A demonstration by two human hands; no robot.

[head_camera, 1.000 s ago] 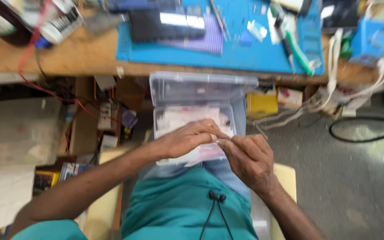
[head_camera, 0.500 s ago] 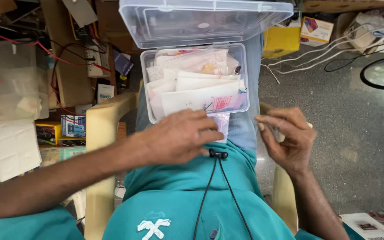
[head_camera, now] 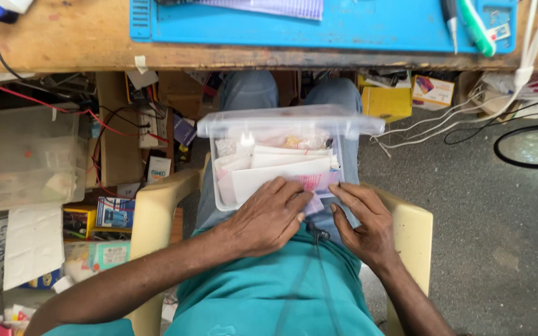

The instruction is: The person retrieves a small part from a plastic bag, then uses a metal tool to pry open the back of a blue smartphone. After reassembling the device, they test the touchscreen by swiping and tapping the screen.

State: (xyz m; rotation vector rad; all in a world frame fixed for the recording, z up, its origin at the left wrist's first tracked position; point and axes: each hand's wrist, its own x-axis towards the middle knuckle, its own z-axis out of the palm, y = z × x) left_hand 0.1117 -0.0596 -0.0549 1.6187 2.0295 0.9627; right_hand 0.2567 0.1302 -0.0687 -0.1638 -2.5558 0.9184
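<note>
A clear plastic box (head_camera: 219,186) rests on my lap, its lid (head_camera: 287,120) open and tipped away from me. Inside stand several white envelopes and small packets (head_camera: 281,165). My left hand (head_camera: 269,214) lies palm down over the box's near edge, fingers on a pink packet (head_camera: 311,182) and the front envelope. My right hand (head_camera: 362,221) rests against the box's near right corner, fingertips touching the same packet's edge. Whether either hand grips it firmly I cannot tell. I sit in a cream plastic chair (head_camera: 154,218).
A wooden workbench (head_camera: 63,43) with a blue mat (head_camera: 344,25) and tools runs along the top. Boxes, a clear tub (head_camera: 20,155), wires and cartons crowd the floor at left. White cables (head_camera: 468,106) and a black cable loop (head_camera: 530,146) lie on the grey floor at right.
The view has tilted up toward the bench. My right hand, which hung apart from the box, has come in to its near right corner; my left hand stays over the front packets.
</note>
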